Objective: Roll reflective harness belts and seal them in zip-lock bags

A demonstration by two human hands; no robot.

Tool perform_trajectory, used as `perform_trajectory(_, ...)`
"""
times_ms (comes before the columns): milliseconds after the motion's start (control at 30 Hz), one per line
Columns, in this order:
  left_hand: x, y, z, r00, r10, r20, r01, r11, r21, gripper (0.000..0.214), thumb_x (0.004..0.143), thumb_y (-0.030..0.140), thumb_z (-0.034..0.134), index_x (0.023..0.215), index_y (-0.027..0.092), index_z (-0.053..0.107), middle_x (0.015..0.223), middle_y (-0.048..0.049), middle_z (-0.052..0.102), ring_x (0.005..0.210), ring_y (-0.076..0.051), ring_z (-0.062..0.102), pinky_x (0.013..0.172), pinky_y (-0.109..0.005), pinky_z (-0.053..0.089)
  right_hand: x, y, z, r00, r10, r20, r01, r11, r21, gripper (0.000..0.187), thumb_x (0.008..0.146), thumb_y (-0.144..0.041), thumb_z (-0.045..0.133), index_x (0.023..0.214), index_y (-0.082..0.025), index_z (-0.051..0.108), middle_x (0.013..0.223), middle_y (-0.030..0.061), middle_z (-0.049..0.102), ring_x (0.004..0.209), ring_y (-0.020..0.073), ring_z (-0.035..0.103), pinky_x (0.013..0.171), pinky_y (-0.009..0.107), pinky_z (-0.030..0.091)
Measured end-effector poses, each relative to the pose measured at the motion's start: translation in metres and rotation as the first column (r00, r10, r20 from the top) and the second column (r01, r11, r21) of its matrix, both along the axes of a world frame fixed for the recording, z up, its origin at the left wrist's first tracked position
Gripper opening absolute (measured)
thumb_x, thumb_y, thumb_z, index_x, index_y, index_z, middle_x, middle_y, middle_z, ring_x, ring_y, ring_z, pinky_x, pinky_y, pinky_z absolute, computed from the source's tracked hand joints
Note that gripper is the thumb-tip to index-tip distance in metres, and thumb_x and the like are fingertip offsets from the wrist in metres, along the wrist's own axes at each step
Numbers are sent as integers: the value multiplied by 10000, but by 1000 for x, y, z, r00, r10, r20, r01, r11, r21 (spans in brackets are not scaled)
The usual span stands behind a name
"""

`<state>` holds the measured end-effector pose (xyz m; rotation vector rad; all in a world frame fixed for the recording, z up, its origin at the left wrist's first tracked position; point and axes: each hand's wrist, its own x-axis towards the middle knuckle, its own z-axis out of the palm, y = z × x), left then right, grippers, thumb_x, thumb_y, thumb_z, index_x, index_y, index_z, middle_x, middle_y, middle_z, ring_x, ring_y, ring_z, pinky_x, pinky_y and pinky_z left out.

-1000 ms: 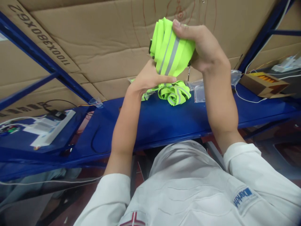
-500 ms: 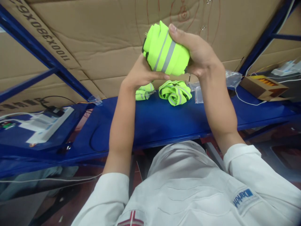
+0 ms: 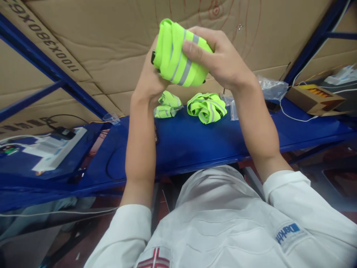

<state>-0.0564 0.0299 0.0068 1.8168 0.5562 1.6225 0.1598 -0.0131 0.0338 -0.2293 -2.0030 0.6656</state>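
Note:
A folded bundle of neon-yellow reflective strap [image 3: 178,56] with grey stripes is held up in front of the cardboard, between both my hands. My right hand [image 3: 214,56] grips it from the right, thumb lying across its front face. Behind and below it, my left hand [image 3: 152,76] supports the bundle; most of its fingers are hidden. Black pieces show at the bundle's left edge. Below, on the blue shelf [image 3: 195,145], rests a loose coil of the same reflective strap [image 3: 208,108]. Left of the coil lies another reflective strap [image 3: 169,104] in a clear bag, partly behind my left forearm.
Large cardboard [image 3: 117,44] stands upright behind the shelf, framed by blue metal bars. A white power strip [image 3: 60,149] with cables lies at left. On the right are clear plastic bags [image 3: 270,89], an open small carton [image 3: 315,98] and a white cable.
Both hands have moved slightly left with the bundle. My right thumb has slid from its top edge onto its front, and my left thumb has gone out of sight behind it.

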Motion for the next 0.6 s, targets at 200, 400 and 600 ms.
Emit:
perform_trajectory(200,3,-16,3,984,-117,-135,117,993,-4,697,428,616,964,1027,366,711,1214,18,754,1462,-402,487,1120,-576,533,4,-7,6,994,-107,-8,107,984,141,229,1015,-427,627,974,-222,721,963,-14,664,946,168,609,836,255,466)
perform_trajectory(400,16,-38,14,950,-301,-80,296,953,-63,828,421,626,960,1169,376,706,1288,35,726,1560,-366,325,1260,-505,416,2,7,4,989,-139,-47,147,946,288,457,1020,-473,609,1253,-80,604,1266,110,650,1195,205,599,1083,318,457)
perform_trajectory(600,22,-29,11,937,-347,-38,346,938,-25,766,609,353,940,1292,482,620,1282,89,681,1407,-318,522,1169,-438,486,14,33,4,965,-163,205,74,920,386,840,979,-652,594,1496,1,487,1593,179,473,1553,274,364,1279,380,253)
